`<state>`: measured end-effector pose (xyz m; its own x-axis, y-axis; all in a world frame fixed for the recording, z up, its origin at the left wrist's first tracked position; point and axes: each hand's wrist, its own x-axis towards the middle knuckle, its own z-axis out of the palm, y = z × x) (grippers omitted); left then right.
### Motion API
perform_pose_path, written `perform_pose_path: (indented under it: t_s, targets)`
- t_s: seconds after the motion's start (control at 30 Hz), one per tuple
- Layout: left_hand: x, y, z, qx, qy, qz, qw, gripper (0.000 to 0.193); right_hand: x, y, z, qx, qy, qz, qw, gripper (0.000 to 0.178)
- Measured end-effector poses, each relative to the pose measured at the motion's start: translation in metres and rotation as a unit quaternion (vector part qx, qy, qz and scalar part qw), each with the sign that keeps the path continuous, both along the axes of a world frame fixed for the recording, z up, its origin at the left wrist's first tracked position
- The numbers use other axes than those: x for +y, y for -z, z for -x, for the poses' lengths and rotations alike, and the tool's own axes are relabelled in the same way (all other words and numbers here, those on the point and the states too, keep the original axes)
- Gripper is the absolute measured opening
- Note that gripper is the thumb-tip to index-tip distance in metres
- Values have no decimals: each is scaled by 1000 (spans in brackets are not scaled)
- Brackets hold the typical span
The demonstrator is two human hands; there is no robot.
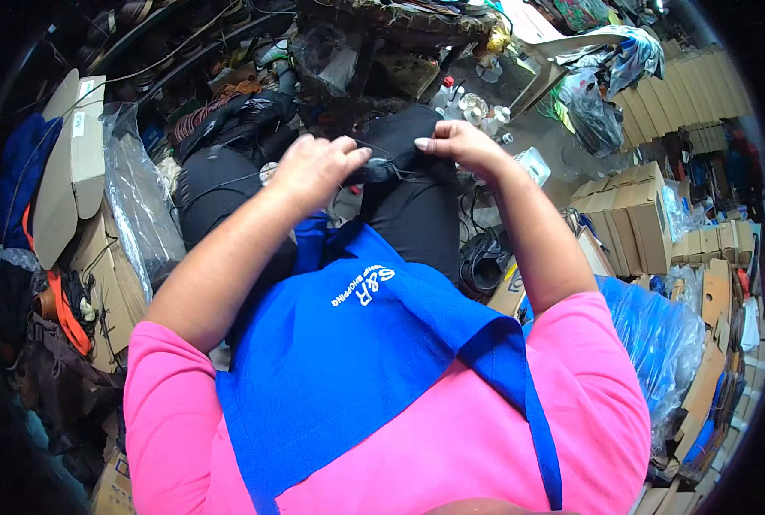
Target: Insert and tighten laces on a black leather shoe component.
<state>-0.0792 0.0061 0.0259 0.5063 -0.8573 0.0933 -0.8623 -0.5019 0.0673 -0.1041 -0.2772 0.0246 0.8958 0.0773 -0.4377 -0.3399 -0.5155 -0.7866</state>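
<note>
My left hand (pixel 318 167) is closed over my lap, its fingertips at one end of a small black piece (pixel 378 171) with a padded, strap-like look. Its exact kind is hard to make out against my black trousers (pixel 417 210). To the right and slightly higher, my right hand (pixel 466 148) pinches thumb and forefinger together. A fine dark strand seems to run near the black piece toward that pinch, but what the right fingers hold is too small to name. A blue apron (pixel 339 360) covers my front.
Flattened cardboard (pixel 78 154) and clear plastic sheeting (pixel 138 193) stand at my left. Bottles (pixel 447 90) and small containers sit on the floor ahead. Cardboard boxes (pixel 627 210) and a plastic-wrapped blue bundle (pixel 648 330) are stacked at my right. A plastic bag (pixel 588 112) hangs far right.
</note>
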Motion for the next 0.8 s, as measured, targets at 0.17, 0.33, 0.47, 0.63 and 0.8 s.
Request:
perform_pose_path:
  t_s: [0.17, 0.33, 0.47, 0.63, 0.8]
  targets:
    - [19, -10, -10, -3, 70, 10, 998, 35, 27, 17, 33, -130, 41, -138, 981, 25]
    - [9, -11, 34, 23, 70, 11, 997, 37, 14, 26, 11, -254, -117, 48, 959, 28]
    - [15, -10, 54, -50, 6, -24, 998, 53, 39, 27, -5, -174, -73, 38, 981, 32]
    - [21, -2, 52, -1, -33, 37, 999, 64, 49, 15, 15, -76, -50, -89, 992, 34]
    - [18, 11, 48, -18, -3, 62, 998, 54, 54, 5, 11, -80, -74, 107, 988, 25]
